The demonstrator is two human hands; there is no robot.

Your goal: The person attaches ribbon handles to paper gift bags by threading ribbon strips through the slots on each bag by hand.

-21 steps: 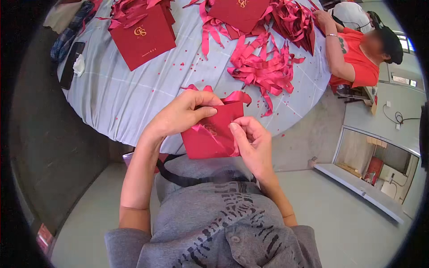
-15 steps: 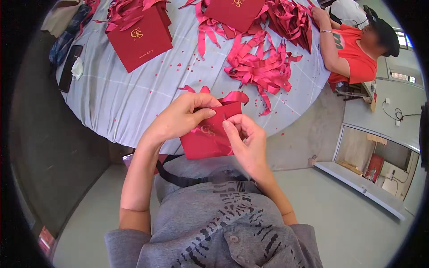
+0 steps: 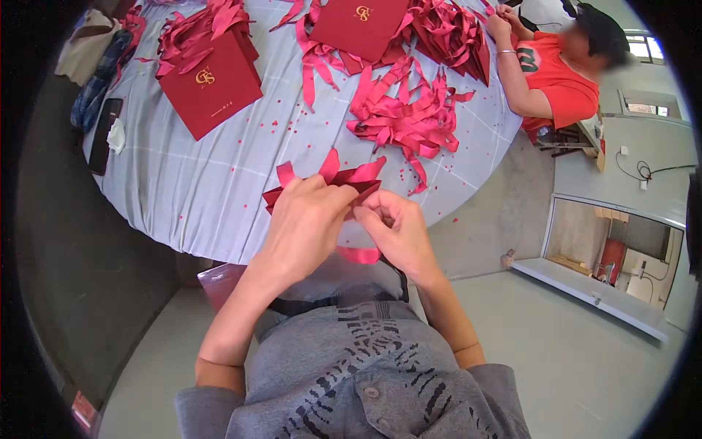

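A small dark red paper gift bag (image 3: 273, 196) is held over the near edge of the table, its top edge toward me. My left hand (image 3: 308, 219) is closed over the bag and hides most of its front. Pink satin ribbon (image 3: 331, 167) sticks up beyond the bag's top. Close against the right side of the bag, my right hand (image 3: 398, 233) pinches with thumb and forefinger at the ribbon. A loop of pink ribbon (image 3: 358, 254) hangs below, between the two hands. The pinched fingertips partly hide the ribbon.
Finished-looking red gift bags (image 3: 212, 91) with ribbons lie at the far left, more bags (image 3: 360, 29) at the far middle. A heap of loose pink ribbons (image 3: 409, 117) and scattered red dots cover the grey tablecloth (image 3: 212, 183). A phone (image 3: 106, 135) lies left. A person (image 3: 563, 80) sits right.
My left hand has moved down over the bag's front. The bag has tipped, so its printed face no longer shows. A ribbon loop now hangs below my right hand.
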